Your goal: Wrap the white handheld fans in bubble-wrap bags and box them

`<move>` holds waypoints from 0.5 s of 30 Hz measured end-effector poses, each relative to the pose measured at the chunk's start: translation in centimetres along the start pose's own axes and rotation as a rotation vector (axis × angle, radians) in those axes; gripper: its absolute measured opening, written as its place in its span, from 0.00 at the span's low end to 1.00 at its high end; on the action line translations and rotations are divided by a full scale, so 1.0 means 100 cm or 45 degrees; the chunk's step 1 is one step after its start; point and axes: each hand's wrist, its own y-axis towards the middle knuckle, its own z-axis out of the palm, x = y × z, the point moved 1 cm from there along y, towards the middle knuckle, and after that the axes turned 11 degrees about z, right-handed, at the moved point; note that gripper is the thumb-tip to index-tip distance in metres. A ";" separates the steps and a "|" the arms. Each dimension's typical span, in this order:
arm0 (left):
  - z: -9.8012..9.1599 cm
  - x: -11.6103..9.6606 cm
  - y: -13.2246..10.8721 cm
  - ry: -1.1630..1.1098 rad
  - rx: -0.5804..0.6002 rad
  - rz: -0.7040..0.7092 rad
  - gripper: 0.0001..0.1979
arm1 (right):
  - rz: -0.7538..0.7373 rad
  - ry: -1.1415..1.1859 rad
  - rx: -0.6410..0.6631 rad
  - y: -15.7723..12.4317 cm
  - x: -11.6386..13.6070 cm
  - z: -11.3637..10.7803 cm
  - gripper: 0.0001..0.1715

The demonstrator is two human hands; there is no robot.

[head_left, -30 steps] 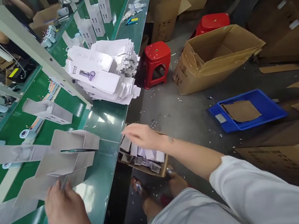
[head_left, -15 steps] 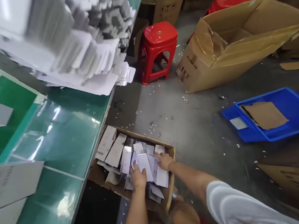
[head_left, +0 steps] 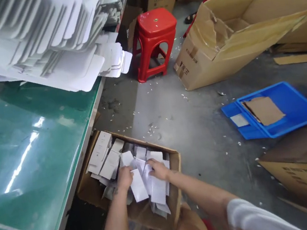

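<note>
A cardboard box stands low in front of me, holding several small white folded-card cartons. My left hand is inside it, fingers closed at the edge of a white carton that tilts over the others. To its right, my right hand is closed on the upper part of another white carton. Its fingertips are partly lost among the pieces. More cartons lie in rows on the left side of the box.
A green-topped table runs along the left, bearing stacked white card sheets. Beyond the box stand a red stool and a large open carton. A blue bin with cardboard in it lies right. White scraps dot the floor.
My left hand has moved left and now grips a carton by its edge. My right hand has shifted slightly left, onto another carton. The view has turned a little.
</note>
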 end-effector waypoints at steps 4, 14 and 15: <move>-0.014 0.007 0.007 -0.043 -0.011 0.102 0.09 | -0.015 0.134 -0.051 0.004 0.020 0.010 0.28; -0.001 0.006 0.067 -0.208 -0.064 0.013 0.24 | 0.513 0.396 -0.074 0.024 -0.052 -0.019 0.29; 0.001 0.005 0.078 -0.210 -0.015 0.012 0.29 | 0.523 0.415 0.003 0.031 -0.056 -0.017 0.31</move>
